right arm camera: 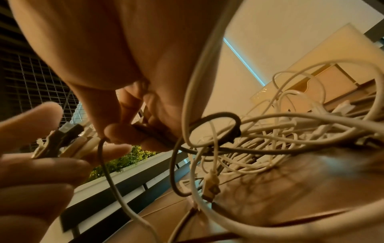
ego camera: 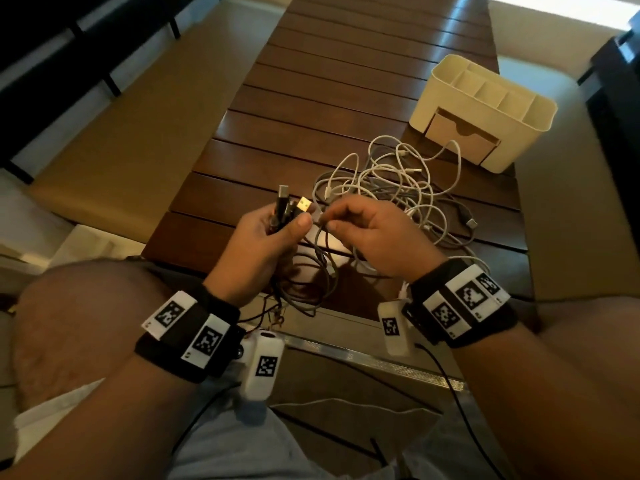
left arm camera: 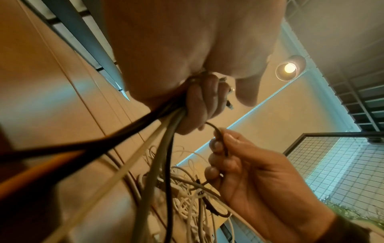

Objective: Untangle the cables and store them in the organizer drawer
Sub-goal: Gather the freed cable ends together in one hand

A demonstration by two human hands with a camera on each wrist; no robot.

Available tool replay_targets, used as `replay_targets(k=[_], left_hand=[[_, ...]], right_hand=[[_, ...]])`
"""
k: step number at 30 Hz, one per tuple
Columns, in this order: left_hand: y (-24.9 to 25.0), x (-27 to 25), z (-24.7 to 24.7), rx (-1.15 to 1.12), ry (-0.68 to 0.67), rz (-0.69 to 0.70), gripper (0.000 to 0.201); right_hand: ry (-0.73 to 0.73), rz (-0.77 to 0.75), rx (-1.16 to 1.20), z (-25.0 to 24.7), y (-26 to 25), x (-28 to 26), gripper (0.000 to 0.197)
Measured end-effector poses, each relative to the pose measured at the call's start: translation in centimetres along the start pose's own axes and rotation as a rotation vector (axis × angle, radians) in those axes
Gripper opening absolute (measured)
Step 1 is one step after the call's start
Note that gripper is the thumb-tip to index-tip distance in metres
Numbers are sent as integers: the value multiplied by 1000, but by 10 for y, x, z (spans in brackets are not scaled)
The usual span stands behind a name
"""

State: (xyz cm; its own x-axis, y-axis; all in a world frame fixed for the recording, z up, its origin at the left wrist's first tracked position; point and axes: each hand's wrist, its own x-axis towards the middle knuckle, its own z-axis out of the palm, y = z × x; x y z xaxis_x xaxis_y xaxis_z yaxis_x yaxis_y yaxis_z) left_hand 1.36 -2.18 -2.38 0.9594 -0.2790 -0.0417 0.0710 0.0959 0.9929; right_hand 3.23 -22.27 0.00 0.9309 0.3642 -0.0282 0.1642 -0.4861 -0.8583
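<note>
My left hand (ego camera: 273, 233) grips a bunch of cable ends (ego camera: 289, 206) upright, their USB plugs sticking out above the thumb; the cords (left arm camera: 158, 148) trail down below the fist. My right hand (ego camera: 349, 226) pinches one thin grey cable (ego camera: 320, 237) just right of that bunch, seen also as a dark cord (right arm camera: 149, 131) between thumb and fingers. A tangle of white and grey cables (ego camera: 391, 188) lies on the table behind the hands. The cream organizer (ego camera: 485, 112) stands at the back right, its small brown drawer (ego camera: 460, 133) facing the tangle and partly pulled out.
The dark slatted wooden table (ego camera: 311, 98) runs away from me between beige cushioned benches (ego camera: 138, 133). Loose cable loops hang off the near table edge (ego camera: 301, 292) over my lap. A black plug end (ego camera: 471, 221) lies at the tangle's right.
</note>
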Motion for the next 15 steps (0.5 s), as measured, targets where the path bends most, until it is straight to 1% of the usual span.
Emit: replay_targets(k=[2,3,4,6,7,9,11,13,15], left_hand=[[-2,1,2,64,-34,-4,25],[-2,2,2,121,-39,5,14],[-1,3,3,174,-35,11,6],[0,3,6,271,-1,53,19],[1,4,5,275,21,72,23],[6,3,1,157,59,64,26],[11,1,-7,-92,95,13,24],[15,0,-14,-285,154,-21,22],[12,1,-21,-386,196,-84,25]], right_hand=[[-17,-21,-3,1,0,1,13],[-13,-25,-7,1,1,2,13],[-4,-25,-7,0,2,2,13],[1,-41,-32,-1,3,3,12],[-16,-54,-77,-1,3,3,11],[-96,-53,-217,-2,6,5,14],[-152,-15,-331,-5,13,8,21],[-125,21,-380,-12,20,11,24],[-53,39,-365,-20,23,13,23]])
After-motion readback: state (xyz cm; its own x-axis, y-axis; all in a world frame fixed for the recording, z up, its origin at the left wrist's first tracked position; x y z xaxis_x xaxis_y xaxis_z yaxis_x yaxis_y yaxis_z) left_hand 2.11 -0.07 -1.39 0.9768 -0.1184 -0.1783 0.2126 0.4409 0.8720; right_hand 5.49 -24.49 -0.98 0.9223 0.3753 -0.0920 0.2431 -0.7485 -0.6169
